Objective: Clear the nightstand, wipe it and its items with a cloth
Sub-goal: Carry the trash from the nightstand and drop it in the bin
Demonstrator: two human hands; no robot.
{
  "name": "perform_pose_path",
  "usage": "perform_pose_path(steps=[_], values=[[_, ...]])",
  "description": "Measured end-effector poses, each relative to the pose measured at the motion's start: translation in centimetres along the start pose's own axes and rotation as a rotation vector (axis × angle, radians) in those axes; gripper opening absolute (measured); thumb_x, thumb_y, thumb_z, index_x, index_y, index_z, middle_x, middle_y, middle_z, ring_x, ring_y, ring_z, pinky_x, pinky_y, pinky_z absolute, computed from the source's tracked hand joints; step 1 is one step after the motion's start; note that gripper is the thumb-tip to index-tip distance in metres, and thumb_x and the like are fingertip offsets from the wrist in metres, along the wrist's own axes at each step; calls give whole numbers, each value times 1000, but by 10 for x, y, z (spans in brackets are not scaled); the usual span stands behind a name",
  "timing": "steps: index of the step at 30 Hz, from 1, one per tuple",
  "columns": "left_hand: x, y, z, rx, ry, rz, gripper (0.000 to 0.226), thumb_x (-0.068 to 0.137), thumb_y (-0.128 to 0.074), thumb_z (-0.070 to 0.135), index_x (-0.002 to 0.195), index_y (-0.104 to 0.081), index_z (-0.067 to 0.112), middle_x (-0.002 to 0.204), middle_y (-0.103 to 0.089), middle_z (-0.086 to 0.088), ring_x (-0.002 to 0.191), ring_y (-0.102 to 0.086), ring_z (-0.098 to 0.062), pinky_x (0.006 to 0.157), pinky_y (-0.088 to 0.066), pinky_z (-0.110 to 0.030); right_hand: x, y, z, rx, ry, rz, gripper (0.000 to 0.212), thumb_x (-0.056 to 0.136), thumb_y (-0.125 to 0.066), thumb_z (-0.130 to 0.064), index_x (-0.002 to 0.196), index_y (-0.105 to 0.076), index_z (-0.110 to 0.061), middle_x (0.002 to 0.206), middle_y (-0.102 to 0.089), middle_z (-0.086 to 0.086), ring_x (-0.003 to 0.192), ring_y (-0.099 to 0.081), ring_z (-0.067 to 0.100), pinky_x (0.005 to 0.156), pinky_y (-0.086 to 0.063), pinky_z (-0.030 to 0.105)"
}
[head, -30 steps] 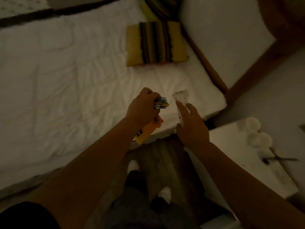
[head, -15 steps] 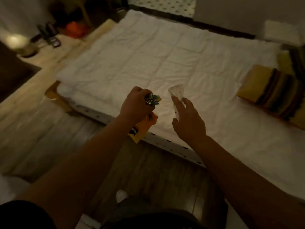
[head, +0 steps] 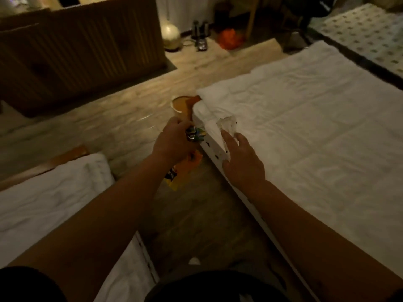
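Beds (head: 305, 131) either side, left hand (head: 172, 144) gripping orange packet (head: 185, 168) (crumpled), right hand (head: 242, 160) pinching clear wrapper (head: 227, 125).

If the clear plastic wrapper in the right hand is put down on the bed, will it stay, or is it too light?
The clear wrapper looks thin and crumpled, so probably very light and floppy. The right hand holds it with fingertips only. On the soft white bed cover it should likely stay.

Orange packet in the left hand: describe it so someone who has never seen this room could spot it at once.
Start at the white bed on the right and follow its near edge to the two hands over the wooden floor. The left hand grips an orange packet by its crinkled blue-and-yellow top, the body hanging below the fist. The right hand holds a clear wrapper instead.
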State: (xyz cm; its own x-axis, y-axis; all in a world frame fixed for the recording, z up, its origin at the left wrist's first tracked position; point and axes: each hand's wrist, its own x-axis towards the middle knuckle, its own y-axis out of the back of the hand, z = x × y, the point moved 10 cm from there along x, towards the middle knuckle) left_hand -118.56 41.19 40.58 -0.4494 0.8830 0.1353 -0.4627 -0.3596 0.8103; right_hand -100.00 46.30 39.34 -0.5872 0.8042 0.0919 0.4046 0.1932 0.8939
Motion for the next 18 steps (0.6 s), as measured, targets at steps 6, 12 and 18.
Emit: perform_pose_path(steps=[6,12,18], values=[[48,33,-77,34,112,58,52,71,-81,31,117,-62,17,110,-50,-6,88,-50,-17,73,-48,-31,88,-49,-55,31,161,-40,78,84,-61,-15,145,-21,-40,148,-34,9,121,-47,30,88,-48,43],[134,60,-142,33,218,174,51,71,-81,33,116,-62,18,107,-48,-3,87,-48,-15,72,-48,-31,209,-96,-94,29,298,-114,83,82,-65,-15,145,-17,-41,152,-29,10,130,-41,33,88,-52,44],[210,91,-195,45,323,267,53,71,-81,35,117,-61,18,105,-43,3,88,-47,-13,71,-43,-27,327,-119,-124,-3,384,-191,82,85,-66,-24,145,-15,-43,145,-37,6,120,-49,27,77,-55,41]])
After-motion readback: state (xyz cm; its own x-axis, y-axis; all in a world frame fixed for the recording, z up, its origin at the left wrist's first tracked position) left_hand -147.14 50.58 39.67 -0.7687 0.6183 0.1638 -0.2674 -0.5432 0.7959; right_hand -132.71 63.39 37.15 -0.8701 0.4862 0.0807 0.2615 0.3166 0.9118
